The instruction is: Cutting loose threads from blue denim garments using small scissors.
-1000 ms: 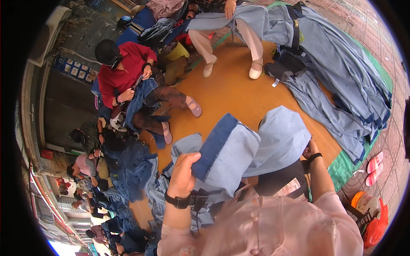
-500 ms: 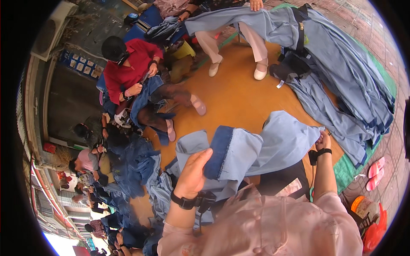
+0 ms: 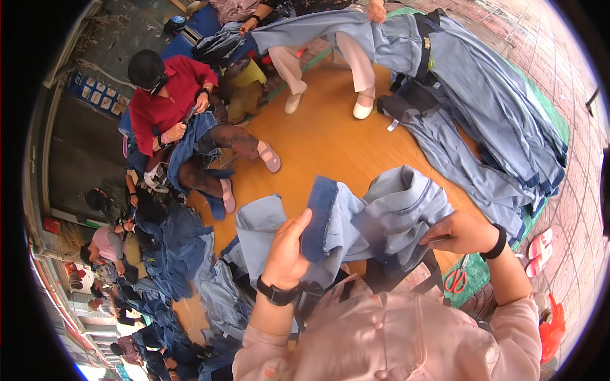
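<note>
A light-blue pair of jeans (image 3: 406,197), apparently inside out, hangs bunched in front of me, with a darker blue hem band (image 3: 319,209) at one leg end. My left hand (image 3: 286,254) grips the cloth beside that band, thumb up, its other fingers partly hidden behind the fabric. At the bunched part on the right, my right hand (image 3: 467,233) is bent with its fingers closed on the cloth. Red-handled scissors (image 3: 455,279) lie below my right forearm, on the green ground sheet (image 3: 476,282).
A person in a red top (image 3: 171,95) sits at left, handling dark jeans. Across from me, a person's hand (image 3: 376,10) holds light jeans over the orange-brown mat (image 3: 318,146). Long jeans (image 3: 495,95) lie at right near pink slippers (image 3: 540,251). Denim heaps (image 3: 171,254) lie left.
My right hand has come inward from the stretched-out far end of the jeans, which are now bunched up. The scissors have come into view. My left hand keeps its hold near the hem.
</note>
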`<state>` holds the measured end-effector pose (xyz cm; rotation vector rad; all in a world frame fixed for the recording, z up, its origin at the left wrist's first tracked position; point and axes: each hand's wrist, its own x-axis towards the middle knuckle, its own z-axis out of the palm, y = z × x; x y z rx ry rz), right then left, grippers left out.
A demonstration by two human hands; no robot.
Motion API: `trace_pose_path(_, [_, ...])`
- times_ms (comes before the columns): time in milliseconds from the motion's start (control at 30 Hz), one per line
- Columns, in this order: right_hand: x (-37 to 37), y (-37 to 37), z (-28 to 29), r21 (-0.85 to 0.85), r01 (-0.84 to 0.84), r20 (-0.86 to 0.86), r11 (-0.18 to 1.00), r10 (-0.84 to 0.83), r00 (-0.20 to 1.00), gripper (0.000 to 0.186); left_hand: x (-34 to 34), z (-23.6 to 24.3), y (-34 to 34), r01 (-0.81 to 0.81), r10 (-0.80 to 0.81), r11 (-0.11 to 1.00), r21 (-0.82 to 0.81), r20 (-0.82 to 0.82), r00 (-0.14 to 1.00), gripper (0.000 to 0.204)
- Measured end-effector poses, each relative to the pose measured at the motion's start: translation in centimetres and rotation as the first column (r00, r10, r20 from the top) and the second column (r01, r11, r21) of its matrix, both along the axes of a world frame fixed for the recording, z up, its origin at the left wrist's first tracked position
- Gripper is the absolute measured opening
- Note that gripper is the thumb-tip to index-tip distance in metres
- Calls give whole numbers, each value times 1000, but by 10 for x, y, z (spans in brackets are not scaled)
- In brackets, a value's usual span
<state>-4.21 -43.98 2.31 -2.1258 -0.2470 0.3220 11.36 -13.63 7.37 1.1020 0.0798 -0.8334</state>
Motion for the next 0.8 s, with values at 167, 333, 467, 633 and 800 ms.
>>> trace_pose_path(167, [12,49,24,408,396,246,823,-517,820,15,-13,-2,-3,63,-65,994,-92,-18,998,27])
trace_pose_path(333, [36,102,20,420,251,418,872,-431,799,25,-24,-2,-17,254,-252,967,11,176,952,28])
trace_pose_path(467, [36,104,18,270,305,433,913,-398,809,25,-27,-5,-15,248,-253,967,52,223,941,29])
trace_pose_path(633, [27,97,24,770,222,5,599,-354,935,9,-27,-15,-13,216,-222,975,52,231,947,30])
trace_pose_path(800, [23,71,11,998,4,-3,63,-23,1000,12,-27,-15,-15,215,-218,976,39,235,947,34])
